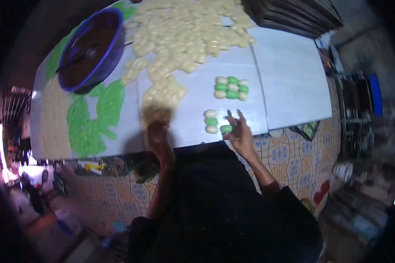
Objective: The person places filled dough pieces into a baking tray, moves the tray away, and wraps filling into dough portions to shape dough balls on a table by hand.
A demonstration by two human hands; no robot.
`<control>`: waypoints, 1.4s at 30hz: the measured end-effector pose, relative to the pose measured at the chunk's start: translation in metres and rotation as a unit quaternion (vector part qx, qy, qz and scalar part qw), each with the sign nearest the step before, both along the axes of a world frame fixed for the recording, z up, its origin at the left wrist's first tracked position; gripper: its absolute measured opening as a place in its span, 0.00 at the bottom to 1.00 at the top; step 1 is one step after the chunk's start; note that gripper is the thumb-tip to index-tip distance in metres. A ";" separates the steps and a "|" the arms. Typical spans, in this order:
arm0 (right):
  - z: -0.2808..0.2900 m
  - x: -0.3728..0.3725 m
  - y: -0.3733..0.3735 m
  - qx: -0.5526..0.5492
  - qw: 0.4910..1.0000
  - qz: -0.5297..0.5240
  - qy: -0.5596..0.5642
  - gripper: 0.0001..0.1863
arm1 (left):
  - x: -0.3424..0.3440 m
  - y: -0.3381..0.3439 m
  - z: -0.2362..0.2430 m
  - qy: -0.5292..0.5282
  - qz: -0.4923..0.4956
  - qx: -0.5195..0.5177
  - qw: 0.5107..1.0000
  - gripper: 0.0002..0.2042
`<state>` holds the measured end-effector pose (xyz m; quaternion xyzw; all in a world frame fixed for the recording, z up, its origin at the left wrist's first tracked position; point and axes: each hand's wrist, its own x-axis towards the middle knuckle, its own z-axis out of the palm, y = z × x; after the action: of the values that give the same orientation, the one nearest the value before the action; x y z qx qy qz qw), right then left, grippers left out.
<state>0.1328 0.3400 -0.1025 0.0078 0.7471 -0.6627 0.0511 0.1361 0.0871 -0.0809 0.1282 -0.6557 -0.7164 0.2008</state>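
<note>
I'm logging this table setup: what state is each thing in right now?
Blue bowl: holds dark filling, utensil inside.
Cream pieces: loose heap.
Far block: neat cream and green rows.
Near block: partly built.
Right hand: on green piece.
Left hand: at heap's edge.

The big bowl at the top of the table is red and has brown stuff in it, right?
Not quite. The bowl is blue, not red, as the head view shows. It does sit near the top of the table and holds something dark brown.
</note>
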 end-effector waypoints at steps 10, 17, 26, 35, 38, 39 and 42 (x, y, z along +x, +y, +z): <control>0.005 -0.020 -0.187 0.353 0.859 0.286 0.236 0.27 | 0.017 -0.103 -0.030 0.049 -0.025 -0.182 0.982 0.16; 0.041 -0.004 -0.178 0.047 0.926 0.338 0.161 0.06 | 0.012 -0.104 -0.054 -0.067 -0.118 -0.079 0.988 0.21; 0.104 -0.035 -0.115 -0.017 0.976 0.124 0.178 0.14 | -0.006 -0.016 0.058 0.010 -0.205 0.049 0.978 0.15; 0.094 -0.074 -0.162 -0.041 0.952 0.183 0.242 0.26 | -0.034 -0.019 0.044 -0.072 -0.176 0.555 0.810 0.13; 0.090 -0.095 -0.174 -0.058 0.963 0.218 0.148 0.38 | -0.046 -0.041 0.057 -0.018 -0.242 0.642 0.727 0.31; 0.091 -0.102 -0.179 -0.137 0.960 0.232 0.071 0.46 | -0.053 -0.049 0.061 0.011 -0.262 0.659 0.705 0.39; 0.034 -0.130 -0.177 -0.215 0.943 0.244 -0.073 0.62 | -0.115 -0.080 0.086 0.101 -0.426 0.540 0.719 0.64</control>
<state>0.0026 0.1630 -0.0687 -0.1377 0.5605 -0.7722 0.2658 0.0213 0.0067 0.0055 -0.1512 -0.1184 -0.9676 -0.1639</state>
